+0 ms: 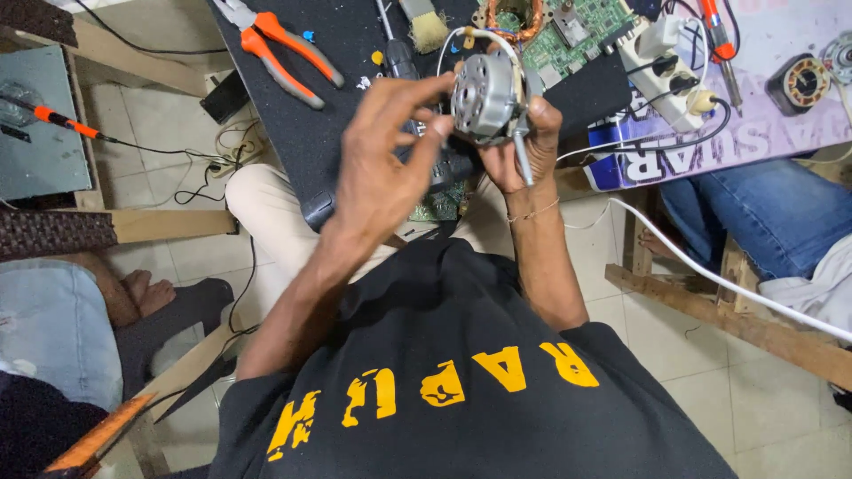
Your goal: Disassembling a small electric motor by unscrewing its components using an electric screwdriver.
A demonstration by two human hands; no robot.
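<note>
1. Head view is looking down on a small grey electric motor (484, 96) that is being held up between the two hands, above the lap and just in front of the black mat (311, 133) on the bench.
2. The motor is being cradled by the right hand (524, 146), its grip closed around the casing from behind, apparently so the round end face is kept turned toward the other hand; the shaft (524, 160) is being left pointing down past the palm.
3. The left hand (386, 164) is being held with fingers spread, only the fingertips being pressed against the motor's face and rim, so its grip is being kept loose rather than clamped.
4. Orange-handled pliers (284, 49), a brush (428, 27), a green circuit board (577, 35) and a white power strip (661, 62) are being left lying near, within reach.
</note>
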